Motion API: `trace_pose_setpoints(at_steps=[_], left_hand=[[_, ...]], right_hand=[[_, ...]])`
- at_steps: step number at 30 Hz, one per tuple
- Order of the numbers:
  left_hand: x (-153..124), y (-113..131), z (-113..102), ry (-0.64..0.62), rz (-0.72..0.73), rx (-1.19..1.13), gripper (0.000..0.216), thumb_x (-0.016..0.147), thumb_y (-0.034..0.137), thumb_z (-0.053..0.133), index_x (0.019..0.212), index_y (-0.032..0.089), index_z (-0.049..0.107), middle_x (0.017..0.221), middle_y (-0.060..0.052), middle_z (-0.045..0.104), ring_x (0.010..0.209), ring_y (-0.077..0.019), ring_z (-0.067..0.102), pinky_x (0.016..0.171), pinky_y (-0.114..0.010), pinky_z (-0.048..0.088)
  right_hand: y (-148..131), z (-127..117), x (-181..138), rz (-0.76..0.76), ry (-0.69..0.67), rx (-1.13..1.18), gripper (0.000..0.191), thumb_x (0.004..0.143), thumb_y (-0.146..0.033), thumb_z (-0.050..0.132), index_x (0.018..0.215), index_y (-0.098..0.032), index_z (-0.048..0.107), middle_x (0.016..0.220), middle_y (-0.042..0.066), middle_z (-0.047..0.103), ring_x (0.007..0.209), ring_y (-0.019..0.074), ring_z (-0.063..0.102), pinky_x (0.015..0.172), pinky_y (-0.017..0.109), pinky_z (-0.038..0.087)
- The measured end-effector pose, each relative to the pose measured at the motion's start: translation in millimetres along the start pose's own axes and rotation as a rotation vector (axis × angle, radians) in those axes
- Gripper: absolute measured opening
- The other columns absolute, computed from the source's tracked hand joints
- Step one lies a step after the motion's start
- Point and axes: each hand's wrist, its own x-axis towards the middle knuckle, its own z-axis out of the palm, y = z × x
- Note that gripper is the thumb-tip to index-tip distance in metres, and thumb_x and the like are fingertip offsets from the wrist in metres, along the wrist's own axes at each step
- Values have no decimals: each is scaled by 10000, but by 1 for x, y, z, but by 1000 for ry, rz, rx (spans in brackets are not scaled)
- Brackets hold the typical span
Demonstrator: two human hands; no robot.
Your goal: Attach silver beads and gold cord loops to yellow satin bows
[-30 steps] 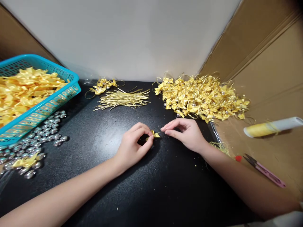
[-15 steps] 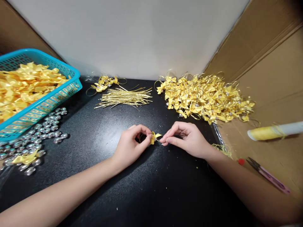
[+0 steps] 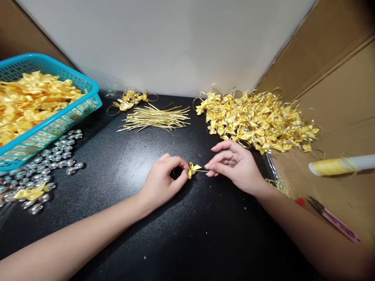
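Leftmost, a blue basket (image 3: 97, 90) runs off the frame edge, heaped with yellow bows (image 3: 35, 97). Silver beads (image 3: 58, 154) lie scattered along its near side, one loose bow (image 3: 31, 192) on top of them. Farther back, near the pale panel (image 3: 161, 47), a few beaded bows (image 3: 125, 103) with gold loops; just right of these, a bundle of gold cords (image 3: 156, 118) lying roughly crosswise on the black table (image 3: 117, 234). Left hand (image 3: 162, 175) front and centre, thumb and forefinger pinched together at the left edge of the held bow (image 3: 191, 170), which sits between the two hands, directly right of the left fingertips and touching them. Left hand is the nearer; a small gap parts the bow from the right hand. Cord (image 3: 201, 170) bridges that gap, its long axis nearly level, left to right. Whether the bow rests on the table: cannot tell. Right hand (image 3: 234, 168) half open, upper fingers fanned, lower fingertips at the cord's end; cannot tell if they grip it. Behind, a big heap (image 3: 254, 121) of beaded, looped bows. Far right: thread scraps (image 3: 278, 186), a red bit (image 3: 300, 201), a yellow-wrapped tube (image 3: 336, 166), pink-handled snips (image 3: 340, 225). No brand, label or writing legible.
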Motion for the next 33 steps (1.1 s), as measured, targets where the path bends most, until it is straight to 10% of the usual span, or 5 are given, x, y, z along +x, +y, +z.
trace_pose_setpoints(at_steps=[23, 33], left_hand=[[15, 2, -9, -108, 122, -223, 143, 816, 279, 690, 893, 172, 747, 821, -32, 689, 757, -122, 611, 708, -240, 454], [16, -8, -7, -41, -221, -493, 197, 809, 335, 682, 804, 159, 769, 773, -43, 736, 677, -126, 613, 619, -226, 444]], right_hand=[[6, 15, 4, -35, 18, -14, 273, 697, -256, 803, 841, -216, 575, 745, -5, 743, 672, 139, 728, 668, 256, 607], [5, 21, 28, -95, 80, -238, 216, 810, -379, 680, 910, -214, 584, 864, 12, 696, 813, 147, 663, 783, 319, 526]])
